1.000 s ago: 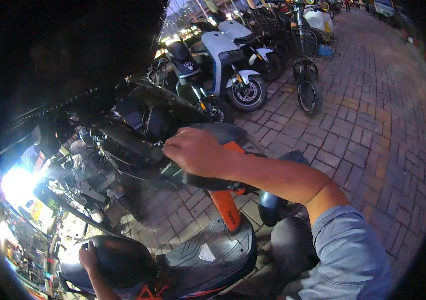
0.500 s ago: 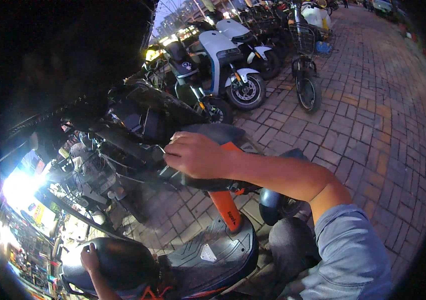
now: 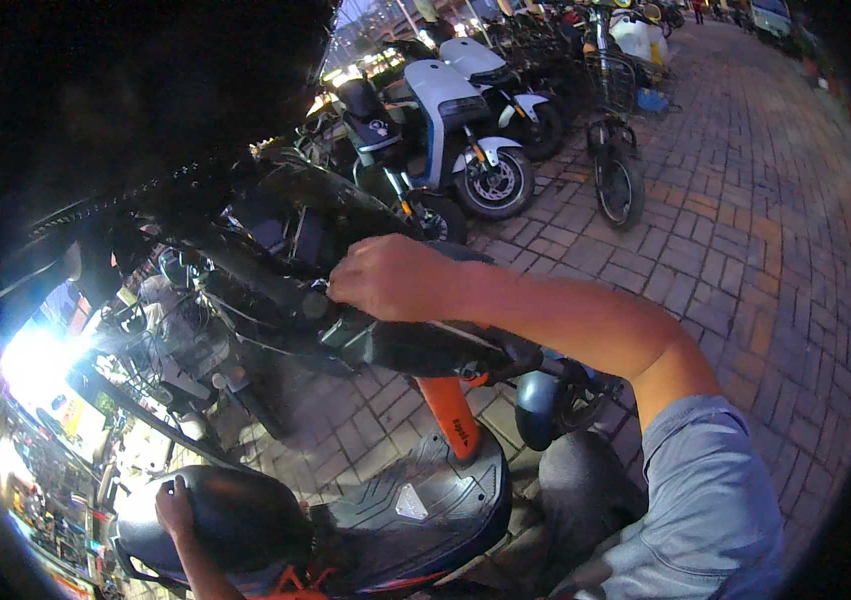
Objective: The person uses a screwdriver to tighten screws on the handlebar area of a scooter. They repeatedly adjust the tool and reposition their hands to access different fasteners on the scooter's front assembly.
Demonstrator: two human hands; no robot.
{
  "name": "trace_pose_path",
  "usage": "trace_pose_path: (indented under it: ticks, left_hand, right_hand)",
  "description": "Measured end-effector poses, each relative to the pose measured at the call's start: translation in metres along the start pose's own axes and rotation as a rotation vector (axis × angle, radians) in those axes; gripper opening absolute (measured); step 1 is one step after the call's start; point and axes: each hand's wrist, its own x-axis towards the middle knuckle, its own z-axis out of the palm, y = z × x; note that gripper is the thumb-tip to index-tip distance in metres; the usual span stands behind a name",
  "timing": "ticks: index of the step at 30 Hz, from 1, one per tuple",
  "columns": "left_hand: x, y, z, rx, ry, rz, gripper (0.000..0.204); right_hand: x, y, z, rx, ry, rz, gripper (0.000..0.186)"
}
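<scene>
An electric scooter with an orange front column, a dark footboard and a black seat stands in front of me. Bent over its dark handlebar area, my right hand has its fingers curled and pressed together. A small shiny metal bit shows by the fingertips, beside the black handlebar grip. What the fingers hold, if anything, is hidden. At lower left, my left hand rests on the rounded seat, its fingertips slightly apart.
White scooters and a bicycle with a basket are parked on brick paving. More dark two-wheelers crowd the left side, near a glaring light. My grey trouser leg is beside the footboard.
My right hand and forearm have risen a little, showing more of the dark handlebar area beneath. The left hand stays on the seat. The view has shifted slightly.
</scene>
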Motion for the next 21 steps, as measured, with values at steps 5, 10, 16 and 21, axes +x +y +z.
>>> trace_pose_path:
  ticks: [5,10,16,21]
  left_hand:
    - [0.001,-0.005,0.003,-0.02,0.025,0.005,0.054]
    - [-0.005,0.003,0.0,0.025,0.066,0.001,0.052]
    - [-0.01,0.013,-0.005,-0.003,0.053,0.0,0.05]
    - [-0.006,0.006,-0.002,-0.005,0.054,-0.005,0.05]
  right_hand:
    - [0.021,0.004,-0.012,0.163,-0.078,0.127,0.011]
    - [0.025,0.0,-0.014,0.215,-0.05,0.246,0.01]
    - [0.045,0.002,-0.011,0.083,-0.061,0.316,0.013]
    - [0.061,0.01,-0.002,0.112,-0.102,0.418,0.016]
